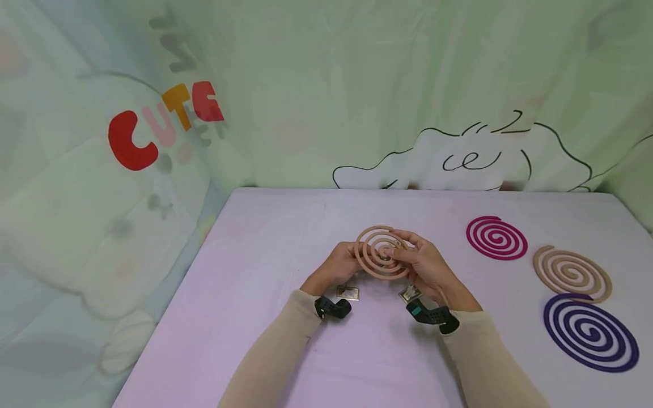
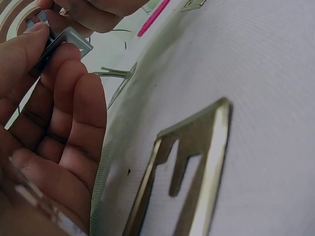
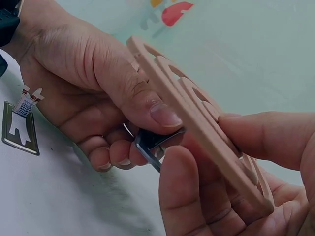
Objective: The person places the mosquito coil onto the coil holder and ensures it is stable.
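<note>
A tan mosquito coil [image 1: 359, 262] is raised above the table, tilted up on edge. My right hand [image 1: 427, 265] pinches it near its centre, thumb on the near face. Behind the coil, my left hand [image 1: 340, 264] holds a small bent metal coil stand [image 3: 145, 148] between thumb and fingers, close to the coil's far side. The right fingers are beside that stand; whether it touches the coil is hard to tell. Below the wrists lie two more flat metal stands, one left [image 1: 348, 293] and one right [image 1: 410, 293]; the left one [image 2: 220, 132] looms large in the left wrist view.
Toward the table's right side lie a magenta coil [image 1: 497, 238], a second tan coil [image 1: 572, 276] and a dark blue coil [image 1: 592, 332], whose edge overlaps the tan one. A printed curtain [image 1: 306, 102] hangs behind and to the left of the table [image 1: 265, 238].
</note>
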`<state>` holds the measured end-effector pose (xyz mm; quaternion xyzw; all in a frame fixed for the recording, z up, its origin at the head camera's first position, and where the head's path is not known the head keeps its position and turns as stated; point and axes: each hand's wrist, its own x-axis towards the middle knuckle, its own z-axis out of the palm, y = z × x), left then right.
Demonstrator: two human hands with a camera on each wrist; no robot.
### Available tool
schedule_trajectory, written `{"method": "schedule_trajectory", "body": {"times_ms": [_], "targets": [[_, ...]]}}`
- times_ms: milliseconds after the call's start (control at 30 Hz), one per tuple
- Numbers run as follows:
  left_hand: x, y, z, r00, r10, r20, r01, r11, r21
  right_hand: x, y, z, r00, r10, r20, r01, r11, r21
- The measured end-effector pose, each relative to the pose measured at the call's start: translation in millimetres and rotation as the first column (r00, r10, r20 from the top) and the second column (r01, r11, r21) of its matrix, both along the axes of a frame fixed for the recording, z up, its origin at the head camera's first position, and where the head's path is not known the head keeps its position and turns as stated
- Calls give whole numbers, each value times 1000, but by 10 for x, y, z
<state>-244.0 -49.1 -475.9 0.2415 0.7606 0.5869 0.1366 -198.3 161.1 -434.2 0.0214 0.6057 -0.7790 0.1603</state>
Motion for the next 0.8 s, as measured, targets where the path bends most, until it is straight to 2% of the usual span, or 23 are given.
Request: {"method": "schedule_trajectory", "body": {"times_ms": [133,467,800], "targets": [[-2,-3,1,1000,-1,-6,1,1000,-2,-9,-10,-2,1000,-9,-1,9,1000,-10],[16,-4,1,999,-12,44,11,1000,17,1,-5,-22,1000,-16,10,16,999,-33],[25,-1,4,999,-9,37,8,999,42,15,-19,-31,1000,0,16,1,999,-47]]}}
